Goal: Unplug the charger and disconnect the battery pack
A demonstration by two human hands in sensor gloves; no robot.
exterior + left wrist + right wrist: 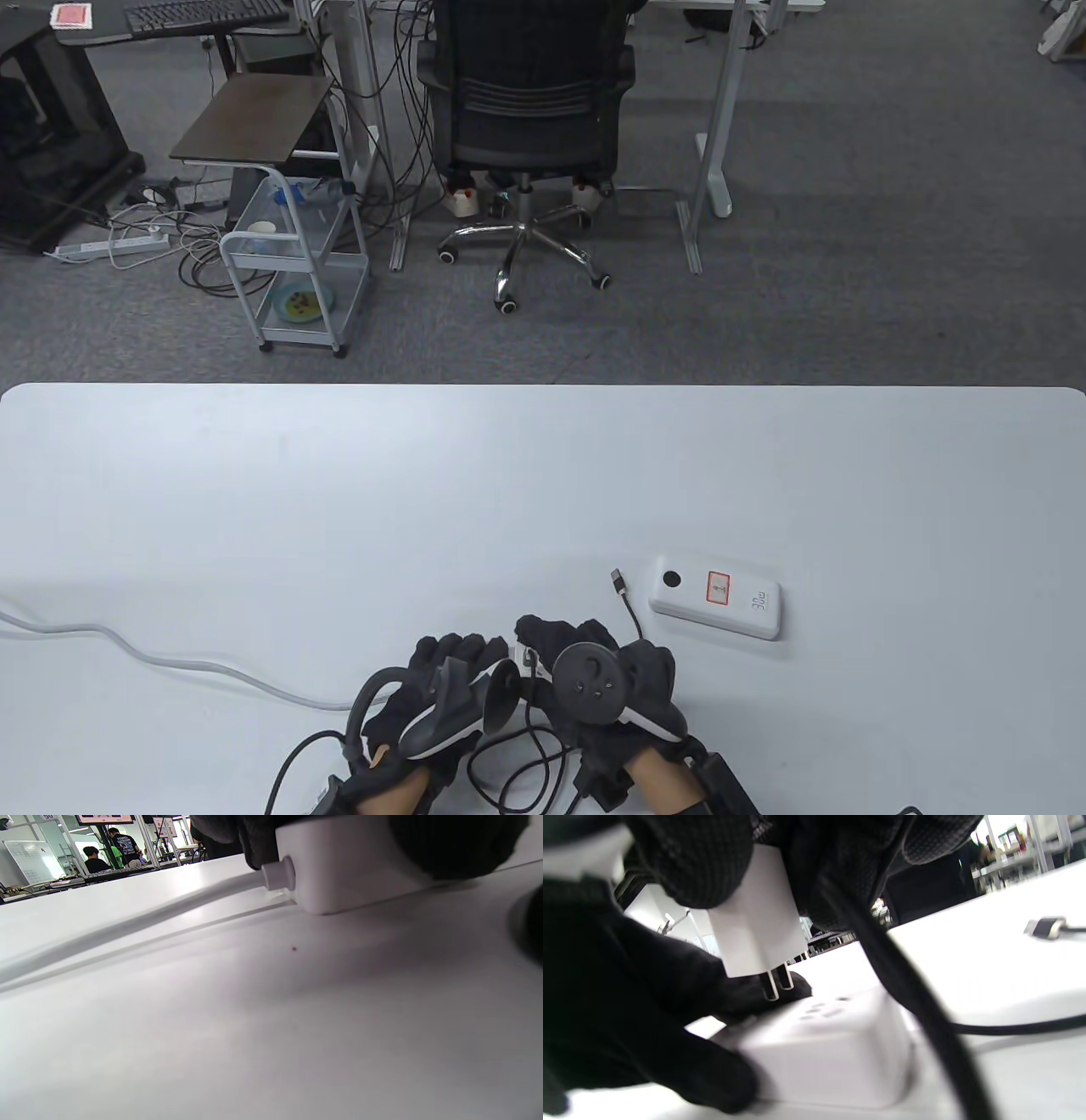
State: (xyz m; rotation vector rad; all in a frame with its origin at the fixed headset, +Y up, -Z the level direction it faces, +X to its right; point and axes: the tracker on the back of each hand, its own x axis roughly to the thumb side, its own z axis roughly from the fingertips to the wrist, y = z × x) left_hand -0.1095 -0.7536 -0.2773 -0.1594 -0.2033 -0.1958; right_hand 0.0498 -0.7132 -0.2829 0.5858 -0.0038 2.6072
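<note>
In the right wrist view my right hand (780,861) grips a white charger (755,925). Its two prongs (776,984) are out of the sockets, just above the white power strip (831,1043). My left hand (670,1052) presses down on the strip. The left wrist view shows the strip's end (348,870) under my left fingers (458,840). In the table view both hands (458,654) (564,641) sit close together at the near edge and hide the strip. The white battery pack (717,597) lies to their right. The black cable's USB plug (619,581) lies loose beside it, apart from the pack.
The strip's white cord (170,658) runs left across the table (509,475) and off its edge. The black charger cable (517,764) loops near the front edge. An office chair (526,127) and a small cart (288,255) stand beyond the table.
</note>
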